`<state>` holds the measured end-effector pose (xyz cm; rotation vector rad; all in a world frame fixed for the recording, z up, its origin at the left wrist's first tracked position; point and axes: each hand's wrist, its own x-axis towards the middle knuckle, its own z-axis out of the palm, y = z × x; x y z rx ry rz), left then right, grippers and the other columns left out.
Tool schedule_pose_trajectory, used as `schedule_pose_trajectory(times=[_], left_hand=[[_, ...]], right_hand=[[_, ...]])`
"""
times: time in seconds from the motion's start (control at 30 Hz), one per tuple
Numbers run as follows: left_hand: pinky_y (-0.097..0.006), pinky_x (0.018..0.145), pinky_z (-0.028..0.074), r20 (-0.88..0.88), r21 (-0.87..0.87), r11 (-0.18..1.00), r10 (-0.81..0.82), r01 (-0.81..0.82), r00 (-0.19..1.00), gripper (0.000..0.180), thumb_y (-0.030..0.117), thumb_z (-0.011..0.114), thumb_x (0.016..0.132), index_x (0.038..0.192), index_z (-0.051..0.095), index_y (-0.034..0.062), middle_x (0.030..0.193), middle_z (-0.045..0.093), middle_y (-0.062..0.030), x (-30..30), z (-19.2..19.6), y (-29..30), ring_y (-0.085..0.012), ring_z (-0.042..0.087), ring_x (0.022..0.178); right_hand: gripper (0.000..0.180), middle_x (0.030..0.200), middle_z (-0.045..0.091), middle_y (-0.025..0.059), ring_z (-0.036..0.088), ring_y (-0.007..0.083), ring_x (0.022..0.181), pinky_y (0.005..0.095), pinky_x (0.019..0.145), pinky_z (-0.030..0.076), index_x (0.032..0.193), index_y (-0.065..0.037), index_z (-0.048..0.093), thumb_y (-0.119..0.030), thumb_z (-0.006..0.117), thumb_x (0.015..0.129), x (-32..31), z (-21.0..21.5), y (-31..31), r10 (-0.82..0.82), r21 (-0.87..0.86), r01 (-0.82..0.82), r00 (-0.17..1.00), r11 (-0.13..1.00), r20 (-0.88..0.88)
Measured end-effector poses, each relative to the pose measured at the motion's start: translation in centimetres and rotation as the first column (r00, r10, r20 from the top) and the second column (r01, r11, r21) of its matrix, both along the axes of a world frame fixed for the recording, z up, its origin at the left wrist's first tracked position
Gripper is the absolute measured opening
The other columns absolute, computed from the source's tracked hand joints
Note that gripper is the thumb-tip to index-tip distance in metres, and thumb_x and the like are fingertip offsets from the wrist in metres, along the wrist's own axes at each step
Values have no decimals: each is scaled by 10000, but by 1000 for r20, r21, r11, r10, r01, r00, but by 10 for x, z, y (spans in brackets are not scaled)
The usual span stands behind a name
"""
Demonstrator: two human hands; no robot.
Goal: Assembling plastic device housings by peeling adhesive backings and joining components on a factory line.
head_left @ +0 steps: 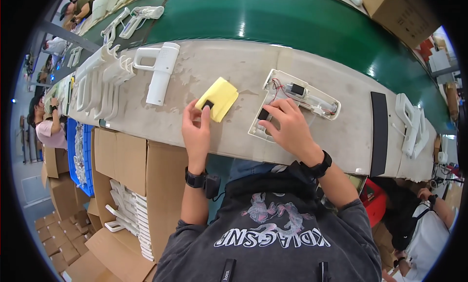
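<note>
A pale, open device housing with a handle lies in front of me; a motor and thin red wires show inside. My right hand reaches over the handle, thumb and fingers closed about a black block there. To the left lies a yellow sheet stack, its top slightly tilted. My left hand is at its near-left corner, the thumb tip against a small black pad and the other fingers curled at the sheet's edge.
A white handled housing and a row of white shells stand left. A black strip and more white housings lie right. Beyond the worktable runs a green conveyor belt. Cardboard boxes stand below left. Other people are nearby.
</note>
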<state>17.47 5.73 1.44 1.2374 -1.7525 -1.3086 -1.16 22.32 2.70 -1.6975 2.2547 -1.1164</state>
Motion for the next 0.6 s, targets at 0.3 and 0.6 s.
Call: schedule_pose_trajectory(times=[0.3, 0.6], left_hand=[[-586, 1106, 296, 571, -641, 765, 423, 61, 704, 858, 460, 758, 834, 1481, 374, 48, 1502, 401, -193, 19, -39, -127, -420, 366, 1378], [-517, 992, 404, 433, -565, 815, 165, 124, 886, 626, 200, 786, 811, 1336, 497, 17, 1204, 587, -229, 29, -3, -143, -426, 524, 1133]], right_hand=[[247, 963, 641, 86, 613, 214, 824, 323, 742, 506, 1056, -22, 715, -50, 780, 819, -9, 20, 40, -87, -68, 98, 984, 993, 158], [203, 946, 663, 75, 624, 153, 817, 290, 746, 518, 1098, 2, 704, -19, 703, 897, -9, 39, 54, -17, -34, 37, 891, 999, 453]])
